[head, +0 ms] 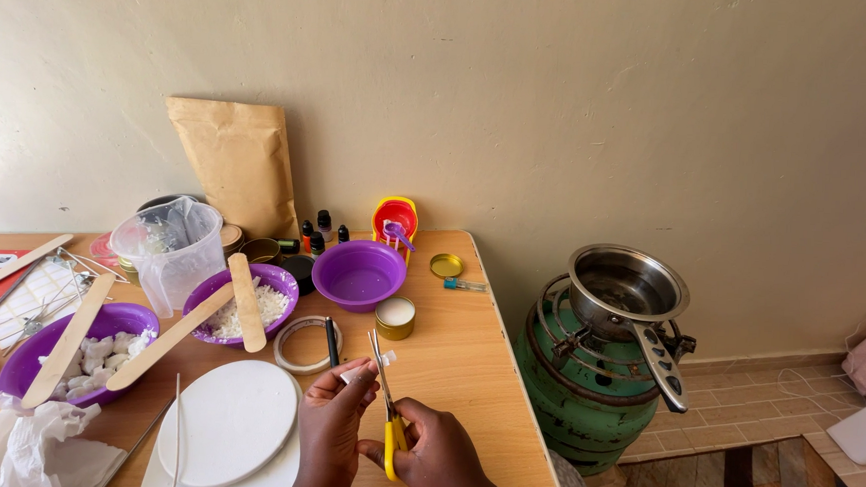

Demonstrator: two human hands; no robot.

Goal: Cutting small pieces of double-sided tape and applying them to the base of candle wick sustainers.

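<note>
At the far left of the wooden table a purple bowl holds white chunks, with one flat wooden stick laid across it. Just right, a clear plastic jug stands upright, a crumpled clear bag inside it. Next comes a second purple bowl filled with white flakes — two more wooden sticks cross over it. Behind these a brown paper bag leans on the wall. Near the front edge lies a round white disc, and beyond it a roll of clear tape.

The left hand pinches a small piece of clear tape between thumb and fingertips, held just above the table's near edge. The right hand is wrapped around the yellow handles of a pair of scissors, whose blades are slightly parted and meet the tape piece.

Farther back sits a third purple bowl; it looks empty. Beside it is a small gold tin with white filling, and a gold lid lies farther right. Four small dark dropper bottles stand by the wall, next to a stack of red and yellow cups.

Off the table to the right stands a green gas cylinder — an empty steel saucepan rests on its burner.
</note>
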